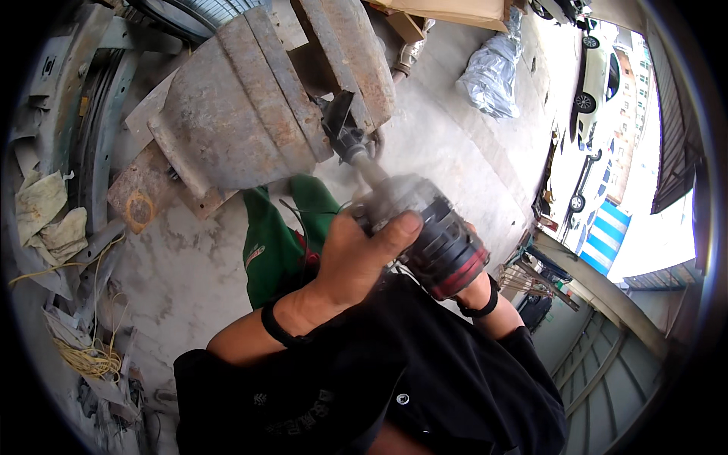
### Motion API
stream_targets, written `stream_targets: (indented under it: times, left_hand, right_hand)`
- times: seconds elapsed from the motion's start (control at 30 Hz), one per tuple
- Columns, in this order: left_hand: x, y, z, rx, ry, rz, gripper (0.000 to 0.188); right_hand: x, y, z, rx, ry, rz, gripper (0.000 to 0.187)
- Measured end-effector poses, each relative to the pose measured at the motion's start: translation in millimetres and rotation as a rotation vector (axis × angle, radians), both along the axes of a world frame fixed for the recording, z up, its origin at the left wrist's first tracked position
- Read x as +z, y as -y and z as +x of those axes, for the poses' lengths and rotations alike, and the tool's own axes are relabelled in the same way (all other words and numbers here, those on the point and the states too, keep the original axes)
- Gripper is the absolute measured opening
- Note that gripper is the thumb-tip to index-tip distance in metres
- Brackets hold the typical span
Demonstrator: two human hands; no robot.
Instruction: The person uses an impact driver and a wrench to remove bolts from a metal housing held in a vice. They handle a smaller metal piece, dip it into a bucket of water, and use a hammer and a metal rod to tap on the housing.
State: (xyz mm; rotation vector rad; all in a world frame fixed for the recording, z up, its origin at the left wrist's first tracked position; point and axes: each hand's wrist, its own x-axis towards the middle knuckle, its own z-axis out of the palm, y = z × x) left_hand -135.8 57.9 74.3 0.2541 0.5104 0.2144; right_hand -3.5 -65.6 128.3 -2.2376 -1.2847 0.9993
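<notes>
I hold a dusty black cylindrical power tool with a ridged body and a red band. A narrow shaft runs from it to a dark end piece, which lies against or just over the edge of a rusty steel bench; contact cannot be made out. My left hand wraps around the tool's near side, thumb along the top. My right hand is around its far side by the red end, its fingers mostly hidden behind the body. Both wrists wear black bands.
Green cloth, perhaps trouser legs, shows below the bench. Metal beams, crumpled cloths and a coil of yellow cable lie at left. A silvery plastic-wrapped bundle rests on the concrete floor. Parked cars stand outside at right.
</notes>
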Motion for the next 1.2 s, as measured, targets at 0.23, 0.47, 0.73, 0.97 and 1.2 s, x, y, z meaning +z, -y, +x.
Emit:
stream_targets:
  times: [0.23,0.47,0.73,0.97,1.2]
  left_hand:
    - [-4.7,0.8,14.9,-0.079,0.031,-0.01,0.056]
    - [-0.9,-1.0,0.0,0.038,0.039,-0.051,0.043]
    - [0.0,-1.5,-3.3,0.092,0.058,-0.067,0.05]
    - [-4.4,-3.6,-3.9,0.082,0.091,-0.137,0.049]
    - [-14.5,8.7,-4.7,0.03,0.103,0.042,0.052]
  right_hand:
    - [-1.3,2.5,12.1,0.159,0.112,0.061,0.036]
    - [16.3,-13.0,2.3,0.012,0.055,-0.068,0.042]
    - [19.2,-14.3,1.8,0.083,0.134,-0.132,0.052]
    - [18.8,-20.3,2.4,0.178,0.237,-0.051,0.042]
    - [0.9,1.0,-4.9,0.149,0.211,-0.047,0.043]
